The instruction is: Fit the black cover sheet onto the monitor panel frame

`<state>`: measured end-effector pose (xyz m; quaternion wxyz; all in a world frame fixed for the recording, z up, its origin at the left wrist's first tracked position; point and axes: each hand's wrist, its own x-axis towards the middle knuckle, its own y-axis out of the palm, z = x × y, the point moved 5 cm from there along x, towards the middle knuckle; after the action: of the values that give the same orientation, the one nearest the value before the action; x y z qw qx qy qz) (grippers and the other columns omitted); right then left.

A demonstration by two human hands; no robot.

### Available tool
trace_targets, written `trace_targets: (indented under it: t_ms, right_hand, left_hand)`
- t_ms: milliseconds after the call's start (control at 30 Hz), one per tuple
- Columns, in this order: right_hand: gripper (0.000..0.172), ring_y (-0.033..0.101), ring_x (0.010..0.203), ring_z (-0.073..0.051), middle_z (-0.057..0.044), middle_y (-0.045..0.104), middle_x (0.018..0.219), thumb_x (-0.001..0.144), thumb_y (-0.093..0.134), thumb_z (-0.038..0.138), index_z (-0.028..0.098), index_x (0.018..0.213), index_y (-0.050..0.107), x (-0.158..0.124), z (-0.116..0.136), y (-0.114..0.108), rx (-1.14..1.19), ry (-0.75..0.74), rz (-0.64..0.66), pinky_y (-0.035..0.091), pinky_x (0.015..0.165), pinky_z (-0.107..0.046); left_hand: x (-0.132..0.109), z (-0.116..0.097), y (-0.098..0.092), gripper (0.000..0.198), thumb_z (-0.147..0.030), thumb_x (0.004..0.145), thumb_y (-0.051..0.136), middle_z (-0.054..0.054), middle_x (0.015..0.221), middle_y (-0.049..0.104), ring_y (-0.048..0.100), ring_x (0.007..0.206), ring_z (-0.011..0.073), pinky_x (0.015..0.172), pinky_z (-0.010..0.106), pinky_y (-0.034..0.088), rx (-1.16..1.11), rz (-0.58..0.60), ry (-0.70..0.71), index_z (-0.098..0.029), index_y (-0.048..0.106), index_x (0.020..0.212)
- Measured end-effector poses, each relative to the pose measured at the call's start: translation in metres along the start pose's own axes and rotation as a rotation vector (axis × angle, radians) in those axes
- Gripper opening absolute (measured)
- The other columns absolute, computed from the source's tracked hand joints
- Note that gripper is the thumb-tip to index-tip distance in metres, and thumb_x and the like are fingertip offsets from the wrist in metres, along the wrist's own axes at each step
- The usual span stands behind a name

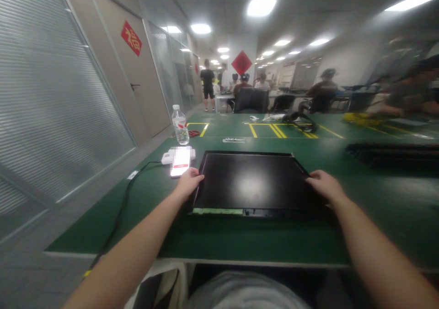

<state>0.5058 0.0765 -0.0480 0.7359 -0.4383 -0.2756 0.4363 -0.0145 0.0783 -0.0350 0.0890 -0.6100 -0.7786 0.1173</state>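
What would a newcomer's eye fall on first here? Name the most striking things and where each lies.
The flat black panel lies centred on the green table, held at its side edges by the left hand and right hand. Left of it a lit phone lies face up, a water bottle standing behind it.

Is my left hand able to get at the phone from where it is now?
Probably yes. The left hand grips the left edge of the black panel, and the phone lies just beyond it on the table, nothing between them.
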Motion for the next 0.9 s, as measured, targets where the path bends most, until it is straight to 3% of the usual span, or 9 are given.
trace_targets:
  t_ms: [267,733,900]
  right_hand:
    - [0.031,0.071,0.102,-0.03,-0.013,0.075,0.115,0.085,0.063,0.035,0.02,0.11,0.072,-0.003,-0.001,-0.001,0.002,0.02,0.017,0.056,0.084,-0.039]
    - [0.024,0.073,0.094,-0.028,-0.011,0.077,0.105,0.083,0.066,0.034,0.022,0.103,0.072,-0.003,-0.001,-0.001,0.036,-0.01,-0.028,0.056,0.077,-0.036]
    - [0.027,0.073,0.097,-0.028,-0.012,0.076,0.108,0.084,0.064,0.034,0.021,0.106,0.072,-0.002,-0.002,0.001,0.042,-0.015,-0.016,0.056,0.082,-0.037]
  left_hand:
    - [0.002,-0.003,0.002,0.008,-0.019,0.08,0.061,-0.006,0.061,0.051,0.05,0.059,0.0165,0.06,0.028,0.036,0.314,0.082,0.129,-0.021,0.062,0.088]
    - [-0.002,-0.014,0.002,0.006,-0.019,0.079,0.063,-0.001,0.071,0.062,0.062,0.076,0.0228,0.074,0.032,0.045,0.341,0.088,0.2,-0.022,0.066,0.083]
    - [-0.003,-0.016,0.002,0.005,-0.019,0.078,0.063,-0.001,0.07,0.061,0.061,0.074,0.0222,0.075,0.032,0.045,0.358,0.084,0.196,-0.021,0.066,0.082]
